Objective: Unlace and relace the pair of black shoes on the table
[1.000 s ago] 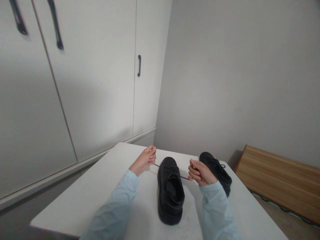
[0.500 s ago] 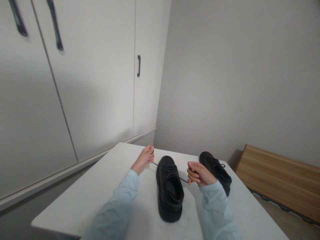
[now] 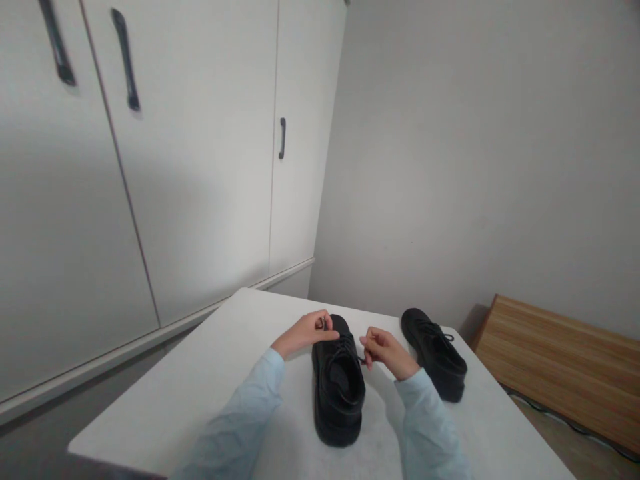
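Note:
A black lace-up shoe (image 3: 337,423) rests on the white table, its toe pointing away from me. Over the left side of its toe and lacing is my left hand (image 3: 307,333). Its fingers are curled round a dark bit of shoelace, and the thumb reaches over the lacing. Just right of the shoe, my right hand (image 3: 387,351) pinches the other end of the shoelace (image 3: 361,361), which runs to the eyelets. The lace between the left hand and the shoe is mostly hidden.
A second black shoe (image 3: 440,363) with a tied lace stands to the right on the white table (image 3: 200,407). Behind are a white cabinet (image 3: 210,167) with dark handles and a grey wall. A wooden-topped piece (image 3: 560,360) is at the right, with a cable below it.
Both hands have come in toward the shoe from either side, and the lace has gone slack. My left hand has moved right, over the toe. The view has shifted slightly.

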`<state>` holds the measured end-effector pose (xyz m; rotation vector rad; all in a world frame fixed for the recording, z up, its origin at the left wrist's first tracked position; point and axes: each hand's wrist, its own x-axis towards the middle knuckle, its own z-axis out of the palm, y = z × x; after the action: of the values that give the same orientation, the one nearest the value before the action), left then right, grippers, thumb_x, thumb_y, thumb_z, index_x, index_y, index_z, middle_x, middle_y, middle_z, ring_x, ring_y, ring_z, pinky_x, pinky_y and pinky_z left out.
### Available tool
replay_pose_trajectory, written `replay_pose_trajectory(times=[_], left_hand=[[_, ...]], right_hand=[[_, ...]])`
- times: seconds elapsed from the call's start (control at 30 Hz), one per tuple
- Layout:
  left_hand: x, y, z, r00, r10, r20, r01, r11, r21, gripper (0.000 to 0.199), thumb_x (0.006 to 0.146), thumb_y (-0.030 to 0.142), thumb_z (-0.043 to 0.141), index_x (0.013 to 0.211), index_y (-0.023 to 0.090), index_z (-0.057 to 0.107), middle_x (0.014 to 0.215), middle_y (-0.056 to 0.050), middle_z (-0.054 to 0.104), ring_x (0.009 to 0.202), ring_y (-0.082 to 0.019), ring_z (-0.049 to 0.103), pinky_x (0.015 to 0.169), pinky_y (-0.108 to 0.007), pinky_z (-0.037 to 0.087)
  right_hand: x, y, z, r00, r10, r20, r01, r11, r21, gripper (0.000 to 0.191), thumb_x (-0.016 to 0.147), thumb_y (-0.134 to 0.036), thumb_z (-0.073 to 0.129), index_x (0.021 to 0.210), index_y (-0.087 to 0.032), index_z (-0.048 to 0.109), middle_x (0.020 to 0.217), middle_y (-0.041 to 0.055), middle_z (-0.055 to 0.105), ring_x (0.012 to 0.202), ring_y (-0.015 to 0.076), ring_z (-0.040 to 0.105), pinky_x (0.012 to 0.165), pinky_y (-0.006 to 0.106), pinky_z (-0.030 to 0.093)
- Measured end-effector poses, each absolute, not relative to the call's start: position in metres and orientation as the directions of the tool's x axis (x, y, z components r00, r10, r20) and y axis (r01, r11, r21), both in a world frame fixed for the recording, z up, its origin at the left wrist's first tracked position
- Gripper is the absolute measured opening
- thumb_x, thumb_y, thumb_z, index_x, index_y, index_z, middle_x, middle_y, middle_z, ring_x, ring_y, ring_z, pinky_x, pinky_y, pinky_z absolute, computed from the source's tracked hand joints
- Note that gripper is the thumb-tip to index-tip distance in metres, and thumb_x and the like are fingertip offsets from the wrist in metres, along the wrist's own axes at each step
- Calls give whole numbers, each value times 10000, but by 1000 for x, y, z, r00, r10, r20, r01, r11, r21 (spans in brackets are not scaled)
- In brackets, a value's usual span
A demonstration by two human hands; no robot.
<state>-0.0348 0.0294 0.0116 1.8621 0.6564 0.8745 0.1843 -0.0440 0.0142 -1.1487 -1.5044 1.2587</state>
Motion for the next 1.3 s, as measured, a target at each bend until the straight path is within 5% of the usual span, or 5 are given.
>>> replay_pose_trajectory(times=[0.43,0.7,0.9,1.1,1.3], left_hand=[[-35,17,15,751,610,250,179,-554,813,348,606,312,728,878,176,558,638,47,463,578,-107,407,518,-193,293],[-36,16,22,712,635,299,133,-540,831,324,691,391,678,923,173,619,668,23,490,609,-117,431,569,-207,318],[-41,18,27,599,718,354,150,-535,831,386,742,415,626,1064,203,604,678,35,491,564,-95,412,545,-194,297],[-44,25,22,677,688,262,261,-556,789,294,658,414,702,747,138,655,595,44,483,548,-82,398,531,-196,280],[-44,26,21,688,674,267,286,-591,755,279,636,400,720,743,144,685,656,17,543,590,-93,425,541,-197,301]], right_hand=[[172,-40,2,-277,959,68,254,141,-957,387,682,-517,671,727,-183,480,441,-96,487,358,80,480,369,200,405],[174,-52,19,-230,973,-15,492,103,-864,335,602,-412,756,600,-169,525,429,-75,452,345,53,372,307,166,244],[178,-58,32,-300,948,106,505,252,-825,167,621,-244,715,604,-156,574,450,-60,509,393,41,325,389,179,204],[186,-58,26,-322,944,-72,463,91,-882,156,605,-224,685,688,-145,579,493,-37,596,387,50,429,395,165,309],[193,-65,30,-466,853,-234,448,-1,-894,211,677,-308,676,748,-112,638,522,-25,608,293,28,375,282,156,292]])
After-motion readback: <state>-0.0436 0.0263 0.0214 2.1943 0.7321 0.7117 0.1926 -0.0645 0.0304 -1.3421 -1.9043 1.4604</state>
